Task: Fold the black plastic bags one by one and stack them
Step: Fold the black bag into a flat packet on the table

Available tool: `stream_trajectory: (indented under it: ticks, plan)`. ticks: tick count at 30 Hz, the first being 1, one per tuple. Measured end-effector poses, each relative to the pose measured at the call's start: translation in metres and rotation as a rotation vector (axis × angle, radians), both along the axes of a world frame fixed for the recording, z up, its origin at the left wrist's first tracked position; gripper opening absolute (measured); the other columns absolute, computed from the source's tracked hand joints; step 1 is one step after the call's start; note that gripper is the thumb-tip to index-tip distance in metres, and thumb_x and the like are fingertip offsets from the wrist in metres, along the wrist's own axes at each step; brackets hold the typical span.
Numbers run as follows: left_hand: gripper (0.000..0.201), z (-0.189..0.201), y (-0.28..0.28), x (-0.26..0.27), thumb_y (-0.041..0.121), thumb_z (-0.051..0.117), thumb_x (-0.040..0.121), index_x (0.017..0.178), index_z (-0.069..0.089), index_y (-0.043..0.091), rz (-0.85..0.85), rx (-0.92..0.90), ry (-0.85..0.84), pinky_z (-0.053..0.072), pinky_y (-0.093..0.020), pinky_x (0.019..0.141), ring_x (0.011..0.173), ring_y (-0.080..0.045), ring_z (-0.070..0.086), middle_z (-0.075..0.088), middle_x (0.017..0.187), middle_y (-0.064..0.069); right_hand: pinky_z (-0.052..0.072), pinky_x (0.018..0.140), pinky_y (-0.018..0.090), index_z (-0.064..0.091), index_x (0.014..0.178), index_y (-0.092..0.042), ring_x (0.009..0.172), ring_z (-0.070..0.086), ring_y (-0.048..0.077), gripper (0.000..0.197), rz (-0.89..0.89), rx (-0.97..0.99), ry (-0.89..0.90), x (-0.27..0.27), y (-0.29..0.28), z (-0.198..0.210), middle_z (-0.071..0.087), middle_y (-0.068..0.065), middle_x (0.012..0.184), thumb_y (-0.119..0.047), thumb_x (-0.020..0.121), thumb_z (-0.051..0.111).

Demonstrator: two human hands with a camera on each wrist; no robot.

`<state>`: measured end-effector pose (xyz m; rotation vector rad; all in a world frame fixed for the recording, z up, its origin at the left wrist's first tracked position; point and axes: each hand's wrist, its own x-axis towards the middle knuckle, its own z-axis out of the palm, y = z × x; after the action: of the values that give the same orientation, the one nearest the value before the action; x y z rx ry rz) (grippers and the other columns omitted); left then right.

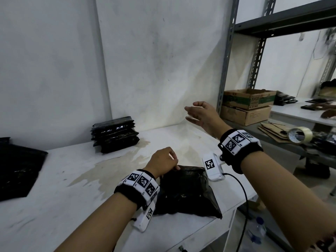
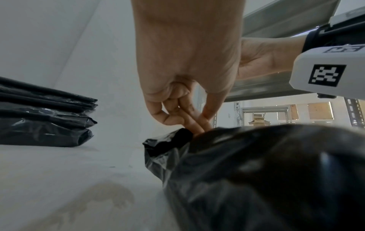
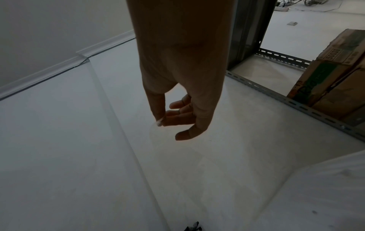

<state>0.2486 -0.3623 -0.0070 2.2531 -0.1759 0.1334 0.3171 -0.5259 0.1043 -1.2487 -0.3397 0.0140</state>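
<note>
One hand (image 1: 162,159) on crumpled black bag (image 1: 187,193), fingers curled.

A stained white desk (image 1: 76,180) is carrying a crumpled black bag (image 1: 187,193), a folded stack (image 1: 115,136) and flat bags (image 1: 18,170).

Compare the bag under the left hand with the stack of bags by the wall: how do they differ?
The bag under the left hand is puffy and crumpled; the stack is flat, neatly folded bags. The bag lies alone at the table's near edge, pinched by the fingers; the stack stands untouched. Both are black, glossy plastic.
</note>
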Motion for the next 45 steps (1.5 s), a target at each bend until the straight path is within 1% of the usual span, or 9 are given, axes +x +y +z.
stream_trajectory:
  ticks: [2,5,10,21,30,33,35,39,45]
  plan:
    - [0.006,0.000,0.000,0.003,0.013,0.060,0.085,0.082,0.056,0.016,0.010,0.024,-0.002,0.039,-0.016,0.051,0.063,-0.003,0.063,0.072,0.068,0.006,0.055,0.090,0.040,0.046,0.100,-0.013,0.073,0.061,0.017,0.032,0.009,0.001,-0.005,-0.001,0.001,0.001,0.068,0.006,0.079,0.003,0.083,0.069]
    - [0.011,0.001,-0.001,0.007,0.012,0.068,0.082,0.076,0.059,0.016,0.004,0.044,0.005,0.042,-0.009,0.051,0.065,-0.007,0.063,0.068,0.067,0.005,0.055,0.091,0.040,0.047,0.099,-0.013,0.074,0.061,0.017,0.031,0.006,0.000,-0.007,-0.002,0.000,0.002,0.068,0.006,0.082,0.002,0.083,0.069]
    - [0.017,0.000,-0.002,0.010,0.017,0.082,0.070,0.077,0.067,0.013,-0.003,0.079,-0.034,0.040,-0.006,0.058,0.065,-0.003,0.055,0.059,0.067,0.006,0.054,0.093,0.040,0.047,0.096,-0.014,0.074,0.061,0.017,0.029,0.000,-0.009,-0.007,-0.003,-0.004,0.002,0.067,0.010,0.089,0.003,0.084,0.068]
    - [0.017,0.003,0.001,0.012,0.017,0.081,0.072,0.073,0.064,0.016,0.007,0.071,-0.012,0.037,-0.002,0.051,0.062,0.000,0.055,0.061,0.066,0.006,0.054,0.092,0.041,0.048,0.097,-0.014,0.077,0.060,0.018,0.030,-0.003,-0.012,0.006,-0.004,-0.003,0.003,0.065,0.012,0.092,0.003,0.083,0.069]
    - [0.011,0.003,0.005,0.017,0.019,0.069,0.083,0.077,0.062,0.013,0.074,0.002,0.009,0.038,-0.012,0.048,0.059,-0.004,0.054,0.065,0.074,0.002,0.054,0.093,0.041,0.049,0.097,-0.014,0.075,0.060,0.017,0.029,0.001,0.004,0.014,-0.004,-0.004,0.003,0.066,0.009,0.086,0.003,0.083,0.068]
    - [0.009,0.003,0.006,0.019,0.013,0.057,0.091,0.082,0.059,0.011,0.129,-0.083,0.000,0.042,-0.013,0.054,0.063,-0.008,0.053,0.069,0.081,-0.004,0.055,0.090,0.039,0.048,0.098,-0.013,0.076,0.060,0.018,0.029,0.031,0.030,0.018,-0.004,-0.004,0.004,0.067,0.010,0.089,0.003,0.084,0.068]
    - [0.014,0.004,0.006,0.024,0.013,0.049,0.095,0.089,0.060,0.007,0.199,-0.214,0.001,0.042,-0.020,0.062,0.068,-0.011,0.053,0.069,0.086,-0.009,0.056,0.086,0.037,0.048,0.098,-0.013,0.073,0.061,0.016,0.029,0.058,0.053,0.017,-0.005,-0.003,0.006,0.067,0.008,0.087,0.003,0.084,0.068]
    - [0.041,0.014,0.006,0.028,0.030,0.031,0.105,0.097,0.061,0.002,0.213,-0.542,0.145,0.036,-0.020,0.052,0.058,-0.013,0.046,0.066,0.081,-0.006,0.059,0.076,0.033,0.048,0.097,-0.013,0.065,0.062,0.012,0.027,0.108,0.126,0.039,-0.005,0.001,0.013,0.067,0.002,0.076,0.003,0.085,0.067]
    - [0.055,0.024,0.004,0.022,0.048,0.022,0.103,0.099,0.059,0.007,0.075,-0.832,0.364,0.038,-0.017,0.046,0.061,-0.016,0.051,0.068,0.095,-0.012,0.058,0.080,0.034,0.048,0.100,-0.012,0.061,0.061,0.010,0.026,0.158,0.211,0.060,-0.007,0.004,0.017,0.066,0.001,0.074,0.001,0.086,0.066]
